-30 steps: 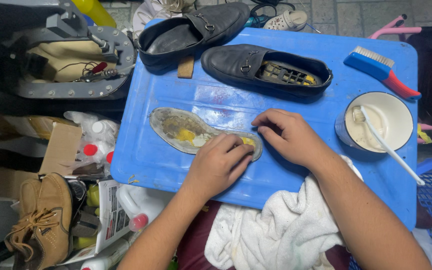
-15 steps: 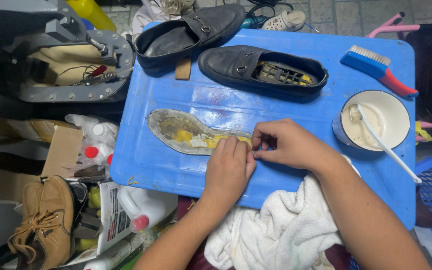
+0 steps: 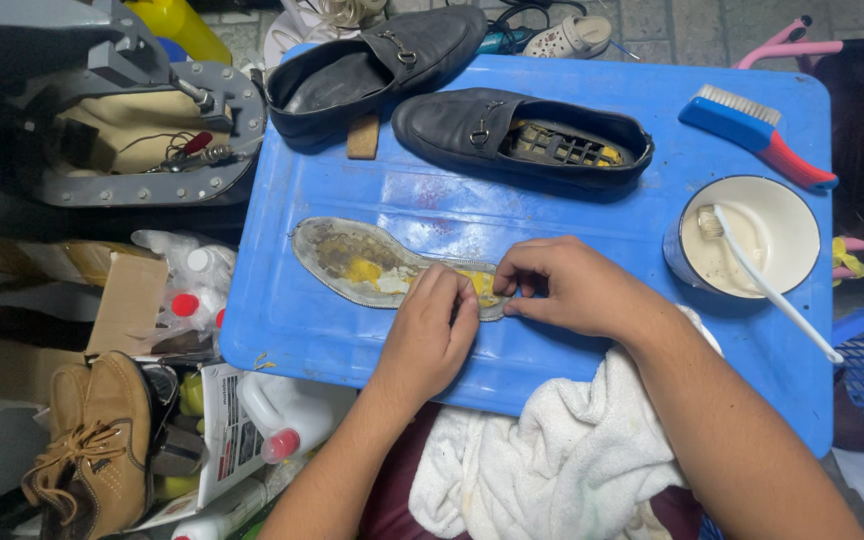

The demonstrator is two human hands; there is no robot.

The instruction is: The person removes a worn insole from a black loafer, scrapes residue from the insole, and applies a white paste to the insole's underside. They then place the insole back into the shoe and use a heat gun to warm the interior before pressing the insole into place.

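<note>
A dirty insole [image 3: 372,268] is pinched at its heel end by the left hand [image 3: 432,335] and right hand [image 3: 562,290] on the blue bench [image 3: 282,330].

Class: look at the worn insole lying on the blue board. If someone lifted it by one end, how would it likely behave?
The insole looks thin and flat against the board, so it would probably droop rather than stay stiff. It seems light for its length. Yellow residue patches suggest a tacky, not slippery, surface. Both hands, left and right, pinch its heel end.
</note>
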